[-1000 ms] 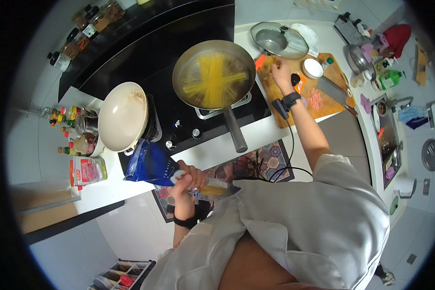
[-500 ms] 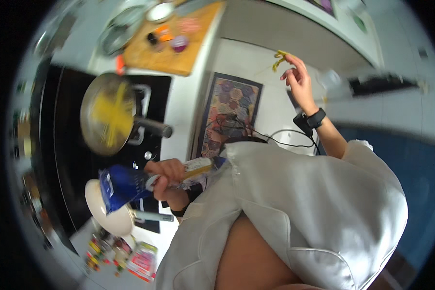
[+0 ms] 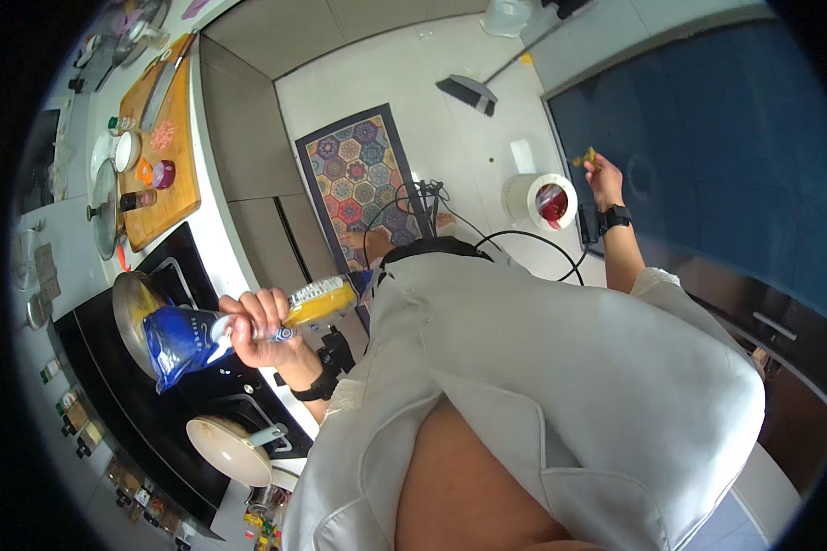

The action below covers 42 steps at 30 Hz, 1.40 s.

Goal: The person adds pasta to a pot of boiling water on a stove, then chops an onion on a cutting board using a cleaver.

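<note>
My left hand point(image 3: 262, 321) grips a blue and clear packet of dry spaghetti point(image 3: 220, 326) around its middle, holding it sideways over the edge of the black hob. My right hand point(image 3: 605, 174) is stretched out away from the counter and pinches a small yellow-green scrap point(image 3: 586, 158) just above a white round bin point(image 3: 539, 199) with a red lining. A metal pan point(image 3: 133, 312) sits on the hob behind the packet, partly hidden by it.
A cream frying pan point(image 3: 230, 448) stands on the hob's near side. A wooden chopping board point(image 3: 161, 147) with a knife, small jars and cut bits lies on the counter. A patterned rug point(image 3: 363, 188), a dustpan point(image 3: 469, 92) and cables lie on the floor.
I have turned away from the counter toward the floor. My right hand carried the scrap from the chopping board out over the bin. My left hand kept hold of the spaghetti packet.
</note>
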Motion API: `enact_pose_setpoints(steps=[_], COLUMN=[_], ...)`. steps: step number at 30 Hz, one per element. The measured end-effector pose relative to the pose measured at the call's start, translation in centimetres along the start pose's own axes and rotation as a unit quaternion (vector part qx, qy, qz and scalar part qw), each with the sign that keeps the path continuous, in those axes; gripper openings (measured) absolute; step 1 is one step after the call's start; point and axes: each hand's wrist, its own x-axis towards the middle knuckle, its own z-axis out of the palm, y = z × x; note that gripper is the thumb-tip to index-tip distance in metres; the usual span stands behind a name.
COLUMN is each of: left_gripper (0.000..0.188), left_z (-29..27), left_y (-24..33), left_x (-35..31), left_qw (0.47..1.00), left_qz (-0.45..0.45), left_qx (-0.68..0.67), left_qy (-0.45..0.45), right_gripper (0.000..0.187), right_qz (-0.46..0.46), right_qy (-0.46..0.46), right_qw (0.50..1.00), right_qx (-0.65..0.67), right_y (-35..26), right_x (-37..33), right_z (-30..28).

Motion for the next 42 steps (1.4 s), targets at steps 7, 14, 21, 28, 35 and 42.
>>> enact_pose_setpoints(steps=[7, 14, 21, 28, 35, 42], left_gripper=[0.016, 0.017, 0.013, 0.017, 0.012, 0.01], left_z=[4.9, 6.5, 6.0, 7.7, 6.8, 6.5], left_y=[-4.0, -5.1, -4.4, -2.8, -0.1, 3.3], left_x=[-2.5, -5.5, -9.2, -13.3, -17.7, -24.0], left_qw=[0.999, 0.999, 0.998, 0.995, 0.986, 0.953], left_qz=[-0.05, -0.028, -0.002, 0.025, 0.115, 0.219], left_qx=[0.003, 0.033, 0.052, 0.071, 0.04, 0.084], left_qy=[-0.021, -0.025, -0.018, 0.058, 0.117, 0.191], right_gripper=[0.015, 0.013, 0.014, 0.018, 0.023, 0.03], right_qz=[0.187, 0.204, 0.201, 0.25, 0.178, -0.193], right_qy=[0.077, 0.202, 0.032, -0.036, -0.023, -0.592], right_qw=[0.976, 0.949, 0.972, 0.967, 0.978, 0.739], right_qx=[0.081, 0.13, 0.12, 0.024, -0.108, -0.256], right_y=[9.2, 17.9, 24.6, 21.8, 11.1, -1.0], right_x=[6.0, 12.3, 17.5, 18.3, 13.6, -12.4], right_z=[-13.5, -20.1, -23.6, -19.2, -5.3, 16.8])
